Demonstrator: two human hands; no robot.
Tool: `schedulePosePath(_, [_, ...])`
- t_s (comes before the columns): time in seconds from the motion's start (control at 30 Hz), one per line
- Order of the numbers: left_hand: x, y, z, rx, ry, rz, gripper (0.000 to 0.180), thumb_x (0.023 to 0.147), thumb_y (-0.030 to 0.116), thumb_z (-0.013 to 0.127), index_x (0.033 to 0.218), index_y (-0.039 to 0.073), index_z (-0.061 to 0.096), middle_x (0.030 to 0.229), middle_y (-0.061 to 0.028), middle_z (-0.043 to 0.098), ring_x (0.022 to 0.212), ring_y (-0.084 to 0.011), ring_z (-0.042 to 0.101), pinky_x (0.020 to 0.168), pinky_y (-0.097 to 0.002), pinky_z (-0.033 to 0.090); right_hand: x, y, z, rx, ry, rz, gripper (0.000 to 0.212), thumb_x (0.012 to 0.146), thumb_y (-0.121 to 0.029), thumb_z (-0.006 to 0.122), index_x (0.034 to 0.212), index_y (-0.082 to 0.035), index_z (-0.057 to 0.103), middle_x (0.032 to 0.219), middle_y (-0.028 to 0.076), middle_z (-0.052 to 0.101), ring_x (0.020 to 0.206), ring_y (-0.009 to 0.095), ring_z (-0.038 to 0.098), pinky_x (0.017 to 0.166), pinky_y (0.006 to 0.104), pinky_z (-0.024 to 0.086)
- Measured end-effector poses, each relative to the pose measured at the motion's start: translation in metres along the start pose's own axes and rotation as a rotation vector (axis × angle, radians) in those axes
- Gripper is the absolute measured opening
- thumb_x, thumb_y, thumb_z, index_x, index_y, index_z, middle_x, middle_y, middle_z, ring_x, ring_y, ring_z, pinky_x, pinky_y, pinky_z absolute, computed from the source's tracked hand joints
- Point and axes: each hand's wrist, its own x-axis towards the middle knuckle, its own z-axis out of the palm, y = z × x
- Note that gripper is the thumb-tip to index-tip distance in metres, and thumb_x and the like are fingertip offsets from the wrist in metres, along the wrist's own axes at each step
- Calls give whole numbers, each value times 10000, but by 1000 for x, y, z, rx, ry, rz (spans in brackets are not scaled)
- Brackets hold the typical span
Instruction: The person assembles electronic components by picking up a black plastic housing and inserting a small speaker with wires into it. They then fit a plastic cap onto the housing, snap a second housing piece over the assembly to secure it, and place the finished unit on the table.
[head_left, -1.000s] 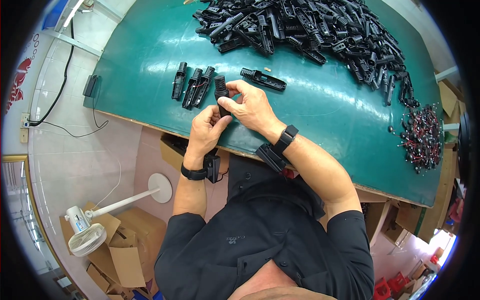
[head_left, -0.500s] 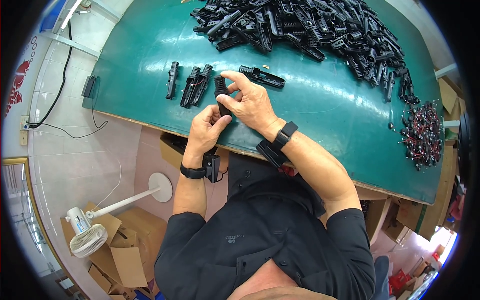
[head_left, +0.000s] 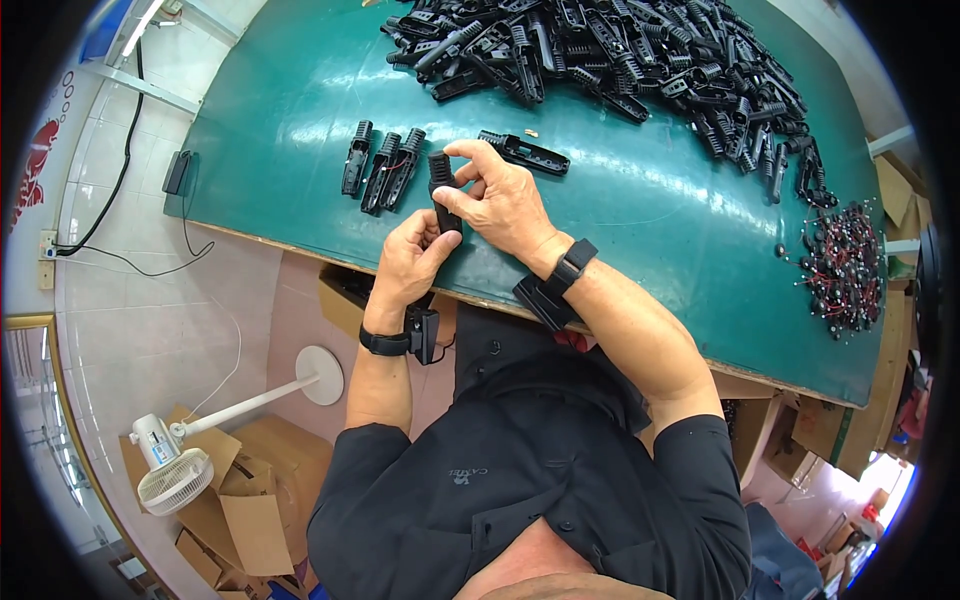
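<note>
The black plastic housing with a ribbed, tapered end is held between both hands near the close edge of the table, its ribbed end pointing away from the person; whether it touches the tabletop cannot be told.

The largest thing is the wide green table. Across its far side spreads a big heap of similar black plastic housings. Open brown cardboard boxes stand on the floor at the left, with a white fan with a round grille in front of them. At the table's right end lies a tangled pile of red wires with small dark round parts.

The person's left hand grips the lower part of the housing between thumb and curled fingers. The right hand holds its side, thumb laid across it, index finger bent near the ribbed end. Left of the hands lie three black housings in a row, the right two close together. Just beyond the right hand lies a single elongated black housing, and beside that a tiny tan piece.
</note>
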Motion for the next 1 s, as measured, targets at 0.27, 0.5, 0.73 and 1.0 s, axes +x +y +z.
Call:
schedulePosePath(0.27, [-2,-1,-2,-24,-5,3,181,968,148,784,1012,20,664,830,45,575,752,-60,489,680,-231,444,-1,1,3,-2,11,-16,506,876,-149,845,1335,-132,632,926,79,741,705,120,703,637,277,568])
schedulePosePath(0.5, [-4,1,-3,-69,-26,-17,174,976,143,774,1013,15,662,837,46,576,764,-60,490,691,-230,446,-5,-1,6,2,22,-21,485,883,-141,838,1326,-138,640,916,75,736,702,120,699,641,276,569])
schedulePosePath(0.73, [-5,3,-5,-17,-34,22,175,980,145,771,1021,18,658,832,53,565,762,-56,478,685,-233,439,-4,1,4,5,4,-26,477,883,-138,843,1313,-131,637,912,65,732,700,104,686,644,271,569])
schedulePosePath(1.0, [-4,-3,-4,-94,-39,-1,170,982,142,769,1022,21,657,837,58,563,767,-54,474,683,-234,437,-5,-1,3,38,24,0,479,874,-134,858,1305,-137,648,902,49,720,711,93,675,646,264,565])
